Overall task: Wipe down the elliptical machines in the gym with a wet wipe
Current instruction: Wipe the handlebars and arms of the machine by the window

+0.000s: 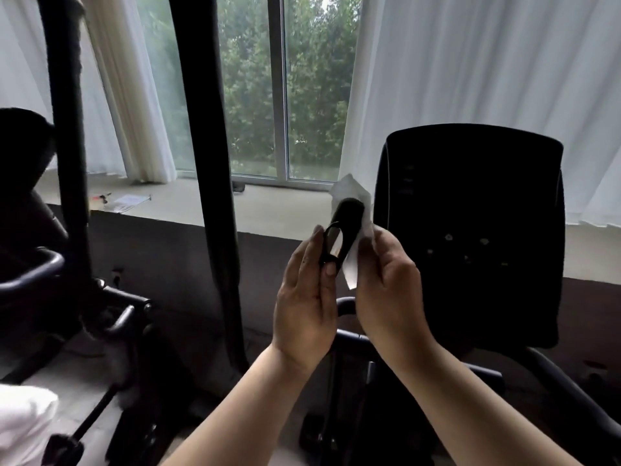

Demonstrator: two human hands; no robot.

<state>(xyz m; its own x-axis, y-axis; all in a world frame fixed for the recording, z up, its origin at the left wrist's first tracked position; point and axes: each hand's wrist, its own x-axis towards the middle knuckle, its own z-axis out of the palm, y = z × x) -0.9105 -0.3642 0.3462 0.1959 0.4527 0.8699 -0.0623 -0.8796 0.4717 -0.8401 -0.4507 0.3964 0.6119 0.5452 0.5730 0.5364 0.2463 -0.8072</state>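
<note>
Raised side by side at mid-frame: left hand (307, 297) and right hand (386, 284), nearly touching. Left hand clasped about a black handle grip (347, 220), thumb laid along its near face beside a shiny metal plate (a glint of window light on it), one fingertip showing at the far edge. Right hand pinching a white wet wipe (352, 269), pressed to the right side of that grip and folded behind it, one corner poking above the grip's tip, another hanging down between the two hands. Just right of the hands, upright and dark, the elliptical's console (470, 196), faint button marks on its face. Left of the hands, a thick black upright bar (208, 129) crossing the view from the top. Beyond, a window (255, 95) full of green trees, white curtains (487, 79) drawn to either side, a pale ledge (268, 206) beneath with some papers (129, 200) on it. At far left, parts of a second machine (27, 230), black tubing and handles.
</note>
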